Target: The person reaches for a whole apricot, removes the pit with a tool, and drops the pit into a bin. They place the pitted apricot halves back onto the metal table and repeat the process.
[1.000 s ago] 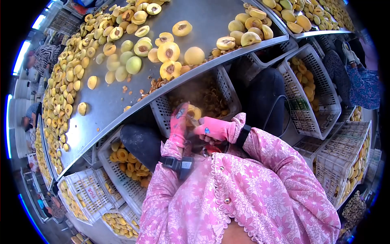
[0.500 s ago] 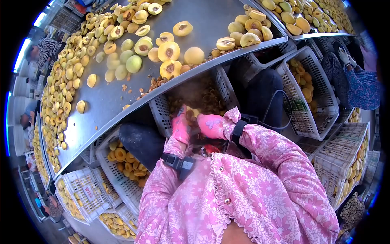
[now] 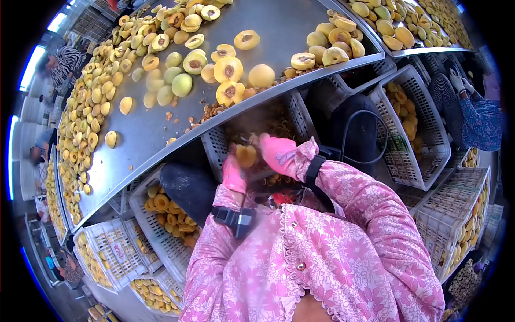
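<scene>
In a pink glove, my left hand (image 3: 234, 170) is closed on a yellow peach half (image 3: 246, 156), held low in front of me. My right hand (image 3: 279, 154), gloved in pink too, is just to the right of the fruit with its fingers curled together; whatever is in them is too small and blurred to make out. Beneath both hands stands a white plastic crate (image 3: 214, 153) between my knees, with brown pits and scraps (image 3: 271, 124) inside. Halved peaches (image 3: 229, 70), some with pits showing, lie on the metal table (image 3: 214, 29) beyond.
The table's raised metal edge (image 3: 289, 81) runs between me and the fruit. A crate of peach halves (image 3: 161, 236) stands left of my leg, another crate (image 3: 429, 145) to the right. Stacked crates (image 3: 456, 206) sit further right. A co-worker's blue sleeve (image 3: 480, 126) shows at far right.
The peach half has come up into clear sight in my left hand. My right hand has lifted slightly and turned, its fingers now pointing up and away. The whole view has shifted slightly.
</scene>
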`<state>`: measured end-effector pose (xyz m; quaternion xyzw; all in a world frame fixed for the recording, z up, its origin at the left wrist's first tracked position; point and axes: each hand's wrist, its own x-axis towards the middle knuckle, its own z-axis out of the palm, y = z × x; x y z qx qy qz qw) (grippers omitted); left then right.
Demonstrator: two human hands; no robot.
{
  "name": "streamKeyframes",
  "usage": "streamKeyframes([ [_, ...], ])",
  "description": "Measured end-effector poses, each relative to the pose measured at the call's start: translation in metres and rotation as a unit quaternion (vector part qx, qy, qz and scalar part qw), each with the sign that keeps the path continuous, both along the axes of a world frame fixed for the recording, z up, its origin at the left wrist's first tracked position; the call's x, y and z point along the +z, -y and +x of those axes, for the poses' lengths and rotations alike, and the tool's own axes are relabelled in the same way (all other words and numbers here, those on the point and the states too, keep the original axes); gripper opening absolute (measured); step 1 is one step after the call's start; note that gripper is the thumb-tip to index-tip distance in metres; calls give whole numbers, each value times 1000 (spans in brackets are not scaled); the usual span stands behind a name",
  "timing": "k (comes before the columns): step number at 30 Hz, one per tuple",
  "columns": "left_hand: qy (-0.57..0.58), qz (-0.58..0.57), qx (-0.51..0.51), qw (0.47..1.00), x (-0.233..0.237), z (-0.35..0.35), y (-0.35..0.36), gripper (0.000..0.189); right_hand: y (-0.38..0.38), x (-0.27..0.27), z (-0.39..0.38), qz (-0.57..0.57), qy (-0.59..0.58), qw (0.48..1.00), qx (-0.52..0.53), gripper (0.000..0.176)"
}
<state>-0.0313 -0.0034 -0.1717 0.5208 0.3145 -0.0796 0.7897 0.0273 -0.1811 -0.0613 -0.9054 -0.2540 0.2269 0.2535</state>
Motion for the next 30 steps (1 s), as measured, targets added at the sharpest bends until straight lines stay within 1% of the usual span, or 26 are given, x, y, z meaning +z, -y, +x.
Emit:
streamKeyframes([
  [1, 27, 58, -13, 998, 13, -2, -4, 38, 7, -19, 5, 35, -2, 999, -21, 29],
  [3, 75, 179, -29, 980, 54, -3, -8, 35, 22, -32, 8, 48, 20, 999, -1, 23],
  [4, 32, 1, 45, 998, 79, -1, -8, 34, 30, -38, 9, 55, 31, 998, 10, 23],
  [5, -11, -178, 120, 977, 102, -1, -7, 34, 31, -22, 10, 87, -57, 991, -82, 26],
  [6, -2, -171, 135, 976, 122, -4, -5, 34, 30, -28, 12, 99, -68, 989, -86, 25],
  [7, 7, -183, 126, 975, 126, -9, -12, 34, 32, -32, 11, 130, -81, 985, -78, 23],
  [9, 28, -205, 105, 973, 139, -18, -34, 37, 33, -25, 8, 114, -117, 984, -64, 20],
  [10, 67, -158, 101, 980, 153, -28, -45, 40, 35, -30, 6, 168, -219, 957, -94, 19],
  [12, 123, -65, 138, 981, 195, -52, -74, 42, 38, -60, 0, 136, -270, 951, -71, 21],
  [13, 136, 65, 158, 976, 217, -65, -90, 39, 38, -31, -8, 52, -131, 990, -27, 22],
  [14, 115, 287, 126, 943, 217, -87, -131, 36, 39, -34, -13, 65, -133, 989, -11, 23],
  [15, 43, 620, -52, 782, 240, -102, -152, 35, 39, -36, -14, 78, -134, 988, 4, 25],
  [16, -188, 733, -78, 649, 245, -114, -166, 37, 38, -37, -16, 78, -143, 987, 9, 26],
  [17, -333, 781, -104, 518, 263, -100, -153, 42, 36, -38, -17, 77, -153, 985, 15, 28],
  [19, -129, 760, -32, 636, 260, -85, -156, 42, 31, -25, -14, 93, -161, 982, 12, 27],
  [21, -9, 684, -36, 728, 249, -35, -139, 40, 27, -19, -12, 103, -160, 982, -2, 25],
  [23, 45, 644, -109, 756, 241, 30, -100, 41, 28, -10, -9, 130, -146, 981, -7, 24],
  [24, 88, 686, -139, 709, 227, 61, -85, 40, 29, -12, -10, 140, -141, 980, -12, 24],
  [25, 142, 664, -158, 717, 209, 89, -70, 35, 30, -13, -9, 151, -134, 979, -18, 24],
  [26, 89, 676, -182, 709, 202, 114, -47, 39, 34, 3, -5, 159, -149, 976, -17, 25],
  [27, 65, 675, -212, 703, 188, 131, -30, 47, 37, 14, -2, 162, -160, 973, -29, 25],
  [28, 47, 654, -267, 706, 180, 143, -17, 54, 40, 24, 0, 165, -172, 970, -40, 25],
  [29, 87, 670, -223, 703, 174, 149, -5, 49, 43, 28, 2, 169, -183, 967, -52, 24],
  [30, 107, 634, -198, 740, 172, 151, 0, 48, 46, 29, 3, 170, -181, 967, -62, 23],
])
